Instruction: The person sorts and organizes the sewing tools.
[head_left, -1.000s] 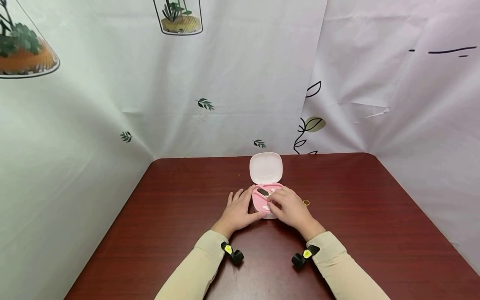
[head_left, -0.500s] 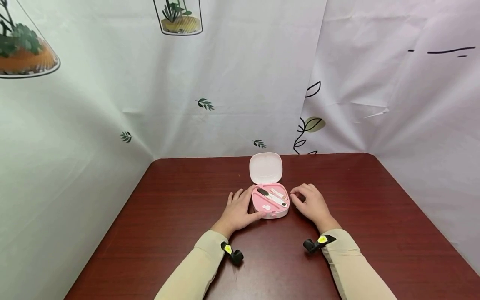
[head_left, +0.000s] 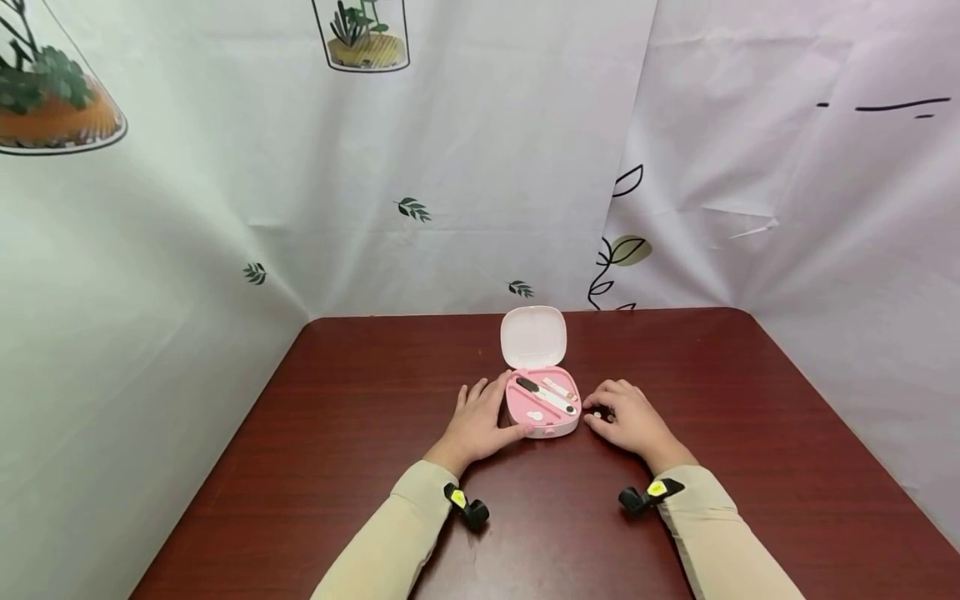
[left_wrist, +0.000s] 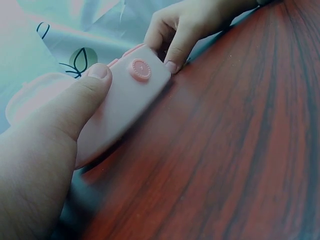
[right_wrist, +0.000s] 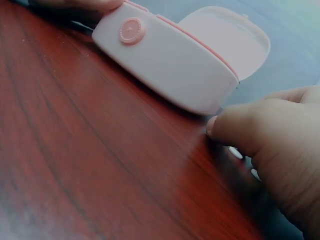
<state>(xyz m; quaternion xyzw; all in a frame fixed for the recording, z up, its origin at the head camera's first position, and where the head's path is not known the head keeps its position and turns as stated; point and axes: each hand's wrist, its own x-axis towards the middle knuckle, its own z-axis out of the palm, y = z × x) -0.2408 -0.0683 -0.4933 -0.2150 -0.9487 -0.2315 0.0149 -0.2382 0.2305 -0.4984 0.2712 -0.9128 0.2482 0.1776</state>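
Note:
An open pink case (head_left: 547, 427) lies mid-table with its pale lid (head_left: 533, 336) tipped back. A black file (head_left: 527, 384) and a white tool (head_left: 557, 401) lie inside. My left hand (head_left: 495, 414) grips the case's left side, its thumb (left_wrist: 75, 105) pressed on the front wall (left_wrist: 125, 100) beside the round button (left_wrist: 140, 69). My right hand (head_left: 600, 414) rests on the table just right of the case (right_wrist: 170, 55). Its fingers (right_wrist: 240, 127) are curled down with the tips pinched on a small object that is mostly hidden.
The dark red wooden table (head_left: 360, 392) has bare wood on both sides and in front. Printed curtains (head_left: 480, 167) close off the back and both sides. Black wrist clips (head_left: 468, 508) sit on my beige sleeves.
My right hand left the case's inside, swung out to the right and came down on the table beside it, where a small gold ring lay. The left hand kept its hold.

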